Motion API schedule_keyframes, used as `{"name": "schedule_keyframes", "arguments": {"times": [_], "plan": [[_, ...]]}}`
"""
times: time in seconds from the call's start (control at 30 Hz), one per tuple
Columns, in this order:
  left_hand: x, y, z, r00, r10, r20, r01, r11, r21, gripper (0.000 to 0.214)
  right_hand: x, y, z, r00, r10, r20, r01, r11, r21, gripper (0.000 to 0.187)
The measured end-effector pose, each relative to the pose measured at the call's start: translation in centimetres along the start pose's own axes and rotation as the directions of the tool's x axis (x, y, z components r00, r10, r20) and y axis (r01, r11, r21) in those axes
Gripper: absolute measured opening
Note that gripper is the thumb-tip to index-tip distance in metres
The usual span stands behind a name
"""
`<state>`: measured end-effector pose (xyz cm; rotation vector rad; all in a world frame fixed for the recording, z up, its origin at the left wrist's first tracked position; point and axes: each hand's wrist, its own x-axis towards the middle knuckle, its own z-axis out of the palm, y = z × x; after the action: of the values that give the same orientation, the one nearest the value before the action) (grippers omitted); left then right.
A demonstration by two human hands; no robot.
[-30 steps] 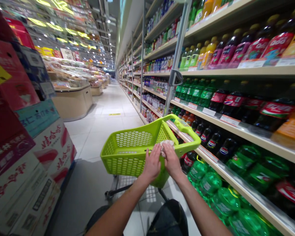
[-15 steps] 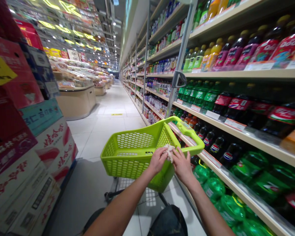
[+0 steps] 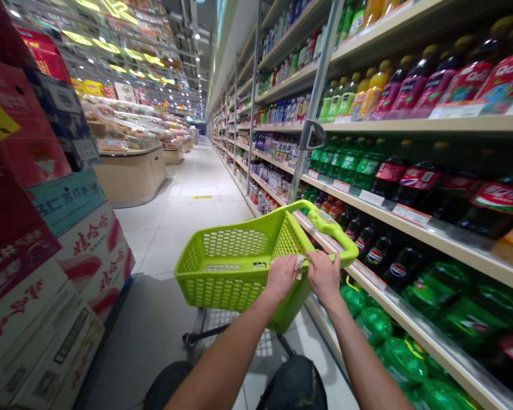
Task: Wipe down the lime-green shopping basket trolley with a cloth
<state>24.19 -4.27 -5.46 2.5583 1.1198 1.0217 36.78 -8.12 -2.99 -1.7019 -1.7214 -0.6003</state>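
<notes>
A lime-green shopping basket (image 3: 222, 267) rides on a wheeled frame in front of me, its handle (image 3: 333, 228) raised toward the right. My left hand (image 3: 282, 276) and my right hand (image 3: 324, 274) meet at the basket's near rim. Both are closed on a small crumpled white wad (image 3: 300, 262), paper or cloth, pinched between them. I cannot see anything inside the basket.
Shelves of soft-drink bottles (image 3: 410, 171) run along the right, with green bottles (image 3: 410, 341) at floor level. Stacked cartons (image 3: 47, 256) stand at the left. A tiled aisle (image 3: 188, 205) leads ahead past display counters (image 3: 128, 171). My knees (image 3: 290, 381) show at the bottom.
Both hands have shifted a little right and up along the basket rim, squeezing the white wad smaller. The view has drifted slightly; the basket stays in place.
</notes>
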Motion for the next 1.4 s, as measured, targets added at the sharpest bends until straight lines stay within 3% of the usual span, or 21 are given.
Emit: {"name": "schedule_keyframes", "arguments": {"times": [0.1,0.23,0.3,0.4,0.5,0.6,0.73,0.8,0.93,1.03,1.13,1.23,1.3,1.4], "plan": [[-2.4,-4.0,-1.2,1.000,-0.013,0.014,0.013,1.000,0.018,0.032,-0.3,0.4,0.1,1.000,-0.011,-0.013,0.011,1.000,-0.001,0.033],[-6.1,-8.9,-3.2,0.994,-0.089,-0.066,0.096,0.988,0.117,0.034,-0.7,-0.4,0.4,0.999,-0.008,-0.034,0.008,1.000,0.000,0.032],[-6.5,-9.1,-3.3,0.994,-0.072,-0.085,0.083,0.989,0.126,0.034,-0.8,-1.8,0.9,1.000,-0.025,0.012,0.025,1.000,0.014,0.033],[-5.3,-7.2,-2.3,0.997,0.004,-0.077,0.004,0.994,0.107,0.036,-0.9,-4.3,1.7,0.991,-0.080,0.110,0.074,0.996,0.056,0.033],[-4.7,-6.6,-2.0,0.998,0.058,-0.037,-0.054,0.993,0.106,0.035,-1.1,-5.1,2.0,0.985,-0.106,0.137,0.098,0.993,0.065,0.031],[-6.6,-9.4,-3.7,0.999,0.031,-0.026,-0.027,0.990,0.137,0.035,-1.3,-4.3,1.8,0.981,-0.134,0.139,0.125,0.989,0.073,0.030],[-10.2,-13.9,-5.9,0.990,-0.079,-0.121,0.105,0.969,0.225,0.036,-1.7,-4.2,2.1,0.987,-0.103,0.126,0.097,0.994,0.049,0.028],[-10.7,-14.3,-5.5,0.984,-0.068,-0.162,0.106,0.965,0.240,0.036,-2.0,-5.3,2.6,0.983,-0.099,0.153,0.092,0.994,0.050,0.028],[-9.8,-13.2,-3.5,0.979,0.080,-0.189,-0.038,0.975,0.219,0.035,-2.6,-7.7,3.3,0.953,-0.157,0.258,0.135,0.986,0.099,0.031],[-10.6,-14.7,-4.2,0.977,0.101,-0.186,-0.064,0.978,0.198,0.034,-2.8,-7.8,3.1,0.943,-0.159,0.293,0.136,0.986,0.099,0.034],[-13.3,-18.5,-6.8,0.966,-0.036,-0.255,0.092,0.973,0.211,0.033,-3.0,-7.2,2.8,0.943,-0.167,0.289,0.146,0.985,0.096,0.037],[-15.3,-21.0,-8.3,0.917,-0.171,-0.360,0.265,0.936,0.230,0.033,-3.3,-7.2,3.0,0.953,-0.136,0.271,0.123,0.990,0.063,0.037],[-15.2,-20.7,-7.8,0.911,-0.170,-0.375,0.269,0.936,0.229,0.034,-3.5,-7.6,3.3,0.960,-0.114,0.255,0.110,0.994,0.031,0.036],[-13.9,-18.5,-5.9,0.945,-0.066,-0.320,0.145,0.962,0.230,0.036,-3.7,-7.9,3.7,0.966,-0.098,0.240,0.102,0.995,-0.004,0.033]]}}
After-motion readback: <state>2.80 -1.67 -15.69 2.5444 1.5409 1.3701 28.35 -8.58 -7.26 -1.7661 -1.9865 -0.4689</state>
